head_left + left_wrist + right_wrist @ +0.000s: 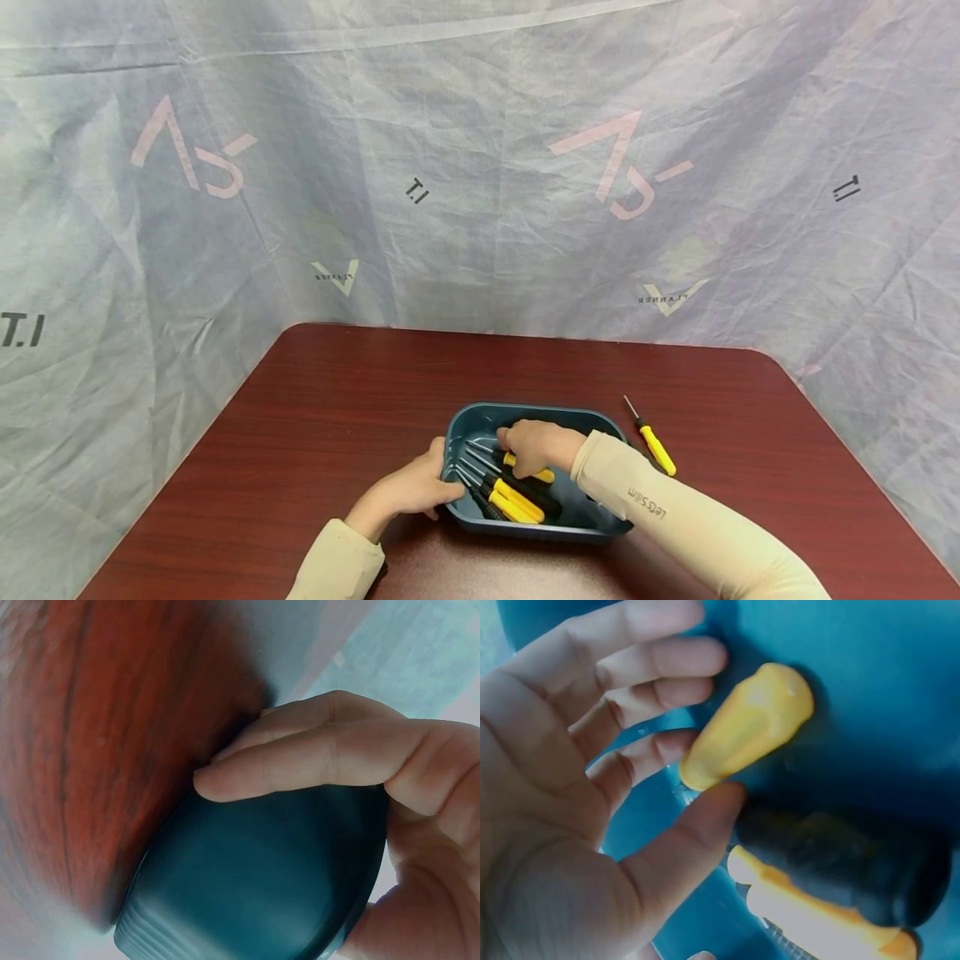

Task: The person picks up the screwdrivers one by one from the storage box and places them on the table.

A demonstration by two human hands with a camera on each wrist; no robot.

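Right grip (534, 446): thumb and index pinch the near end of a yellow driver (750, 724) from both sides, other three fingers loose and apart. How firm, can't tell. Driver lies in the tray (551, 535), shaft toward the tray's left end, handle angled right. Left grip (416, 485) is clamped on the tray's left end, thumb over the rim, fingers along the outer wall. Good brace; best held while the right side works, else the tray could skid on the worktop (337, 392).

Tight spot: black handle (840, 859) just beside the thumb, two more yellow handles (519, 500) past it, shafts bunched at the left. To do it well: pinch this handle alone, thumb clear of the black one, and bring the loose fingers in for support. Handle looks smooth and rounded, so a fingertip pinch may roll. Any lift should be straight up before turning, so the shaft doesn't snag its neighbours. One spare driver (658, 448) sits on the worktop, right of the tray.
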